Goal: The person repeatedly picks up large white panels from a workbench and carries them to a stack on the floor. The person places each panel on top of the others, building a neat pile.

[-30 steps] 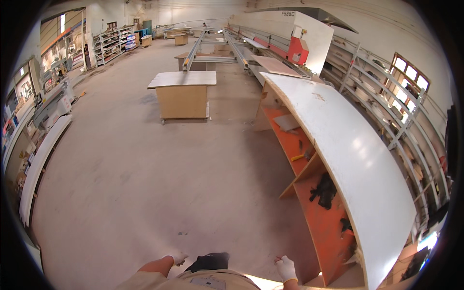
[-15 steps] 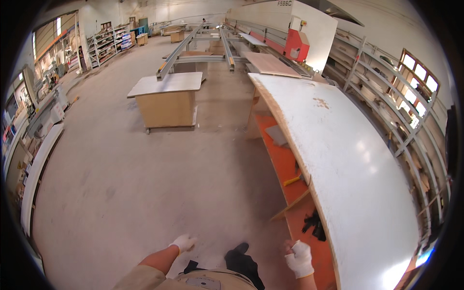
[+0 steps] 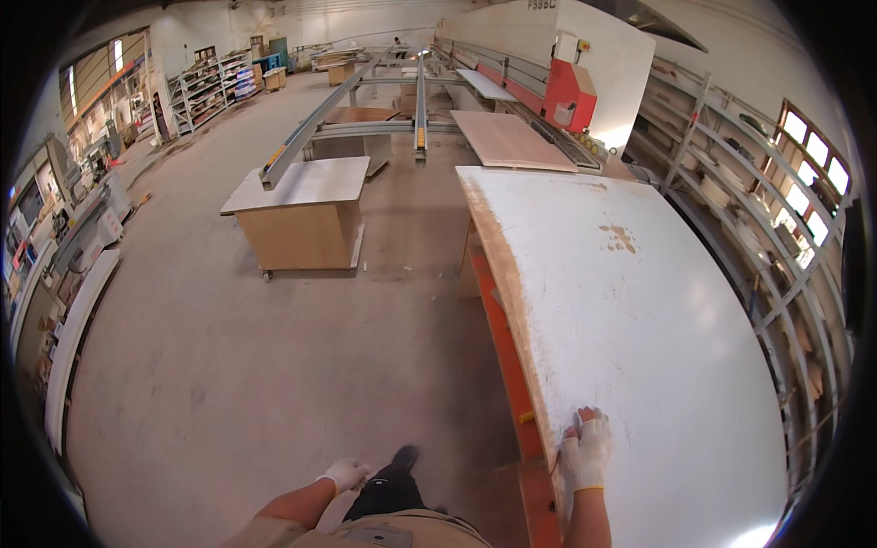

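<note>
A long white-topped workbench [image 3: 649, 338] with a worn brown left edge runs along my right side. My right hand [image 3: 586, 449], in a white glove with bare fingertips, is over the bench top beside that edge. Its fingers are loosely bent, with nothing visible in them; whether they touch the surface is hard to tell. Low in front of my body hangs my left hand [image 3: 345, 475], also gloved, fingers loosely extended and holding nothing I can see. Under the bench top shows an orange shelf [image 3: 504, 342], with a small yellow piece [image 3: 526, 416] at its edge.
Ahead on the left stands a wheeled wooden cabinet [image 3: 297, 233] with a white top. Metal rails [image 3: 320, 114] stretch behind it. Beyond the bench are a brown board [image 3: 513, 142] and a large machine with a red housing [image 3: 568, 96]. Metal racks [image 3: 722, 173] line the right wall.
My right hand has risen from beside the open shelf to over the bench top. The view has shifted, bringing the bench and cabinet closer. The black item on the shelf is now hidden.
</note>
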### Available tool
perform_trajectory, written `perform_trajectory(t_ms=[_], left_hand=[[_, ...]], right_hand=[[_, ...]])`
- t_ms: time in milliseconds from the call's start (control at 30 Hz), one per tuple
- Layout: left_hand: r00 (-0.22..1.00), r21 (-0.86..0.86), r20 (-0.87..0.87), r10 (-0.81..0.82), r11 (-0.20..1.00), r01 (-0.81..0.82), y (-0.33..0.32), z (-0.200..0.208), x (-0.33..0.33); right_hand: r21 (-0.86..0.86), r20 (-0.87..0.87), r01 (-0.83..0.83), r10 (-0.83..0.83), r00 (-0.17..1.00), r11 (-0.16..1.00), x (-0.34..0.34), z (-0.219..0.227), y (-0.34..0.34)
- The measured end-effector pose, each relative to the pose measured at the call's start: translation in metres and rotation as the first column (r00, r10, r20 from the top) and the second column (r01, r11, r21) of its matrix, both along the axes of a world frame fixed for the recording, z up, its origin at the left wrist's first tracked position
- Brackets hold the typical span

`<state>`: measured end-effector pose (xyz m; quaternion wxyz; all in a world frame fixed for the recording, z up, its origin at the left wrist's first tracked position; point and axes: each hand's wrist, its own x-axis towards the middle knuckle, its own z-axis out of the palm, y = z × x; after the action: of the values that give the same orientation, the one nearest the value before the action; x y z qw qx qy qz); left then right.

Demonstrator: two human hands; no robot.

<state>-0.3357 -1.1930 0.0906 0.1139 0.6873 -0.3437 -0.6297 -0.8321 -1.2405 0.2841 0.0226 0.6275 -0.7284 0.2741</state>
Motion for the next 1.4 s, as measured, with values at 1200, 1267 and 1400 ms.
perform_trajectory(t_ms=[1200,1267,1400], left_hand=[[0.853,-0.864,0.093,-0.514,0.384,0.325,-0.498,0.197,-0.304],[0.848,-0.857,0.096,-0.522,0.391,0.337,-0.496,0.2,-0.303],[0.851,-0.873,0.103,-0.515,0.363,0.326,-0.497,0.195,-0.302]], right_hand=[[0.053,0.064,0.369,-0.372,0.926,0.928,-0.044,0.009,-0.211],[0.086,0.063,0.395,-0.401,0.914,0.915,-0.044,0.012,-0.214],[0.083,0.115,0.356,-0.364,0.924,0.931,-0.049,0.021,-0.226]])
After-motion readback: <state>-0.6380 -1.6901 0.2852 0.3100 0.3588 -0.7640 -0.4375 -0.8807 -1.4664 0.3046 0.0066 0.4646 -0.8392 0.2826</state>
